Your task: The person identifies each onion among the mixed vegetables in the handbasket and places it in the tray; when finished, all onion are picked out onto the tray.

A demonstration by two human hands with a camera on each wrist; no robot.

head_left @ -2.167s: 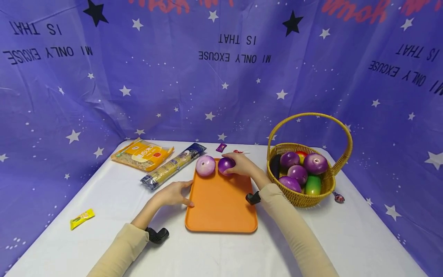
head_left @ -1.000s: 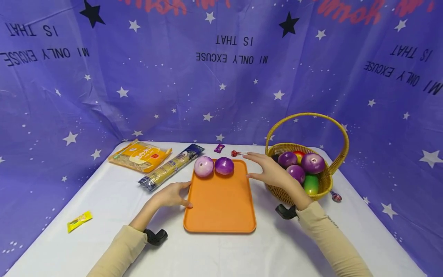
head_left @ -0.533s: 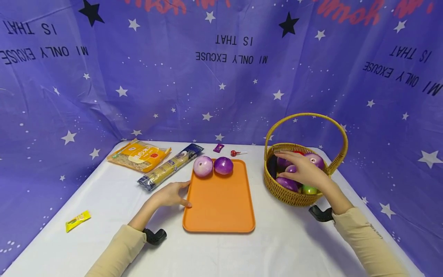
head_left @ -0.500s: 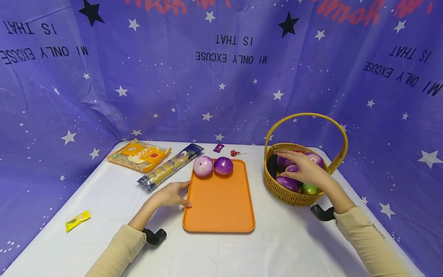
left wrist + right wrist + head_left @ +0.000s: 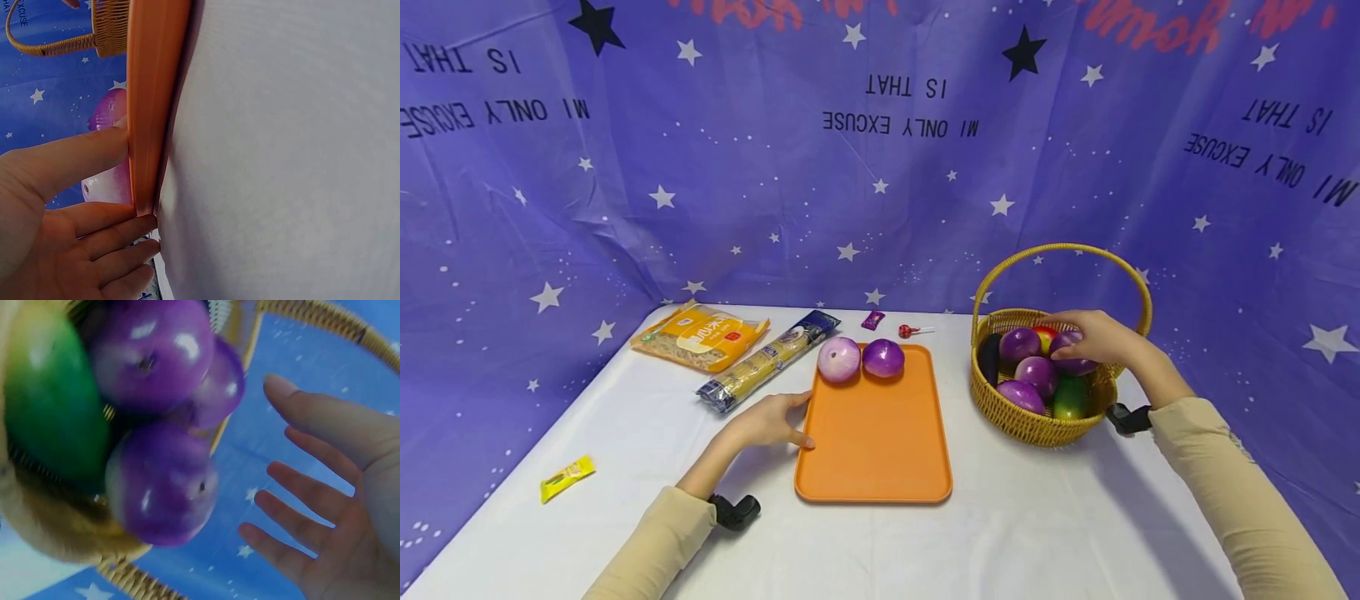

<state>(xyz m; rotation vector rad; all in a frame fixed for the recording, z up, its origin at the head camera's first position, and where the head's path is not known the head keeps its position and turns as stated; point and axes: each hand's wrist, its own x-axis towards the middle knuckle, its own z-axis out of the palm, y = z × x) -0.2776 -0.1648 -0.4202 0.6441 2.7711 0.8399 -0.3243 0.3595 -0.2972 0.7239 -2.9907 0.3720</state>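
Observation:
My left hand [image 5: 767, 423] touches the left edge of an orange tray [image 5: 872, 450], its thumb on the rim and its fingers extended along the side in the left wrist view. At the tray's far end lie a pale onion [image 5: 838, 360] and a darker purple onion [image 5: 883, 358]. My right hand [image 5: 1101, 337] is over the right side of a wicker basket [image 5: 1026, 427], near a purple onion [image 5: 1075, 367]. In the right wrist view its spread fingers are apart from that onion [image 5: 162, 484]. Other onions [image 5: 1036, 377] and a green mango-like fruit [image 5: 1070, 398] fill the basket.
A dark eggplant-like item [image 5: 989, 360] and a red-yellow fruit [image 5: 1045, 337] also sit in the basket. An orange-yellow food bag [image 5: 700, 336], a noodle packet [image 5: 767, 362], a purple sweet [image 5: 873, 320], a lollipop [image 5: 906, 331] and a yellow wrapper [image 5: 567, 478] lie on the table.
My right hand has let go of the darker onion on the tray and moved right to the basket, then across toward its far right side. My left hand stays at the tray.

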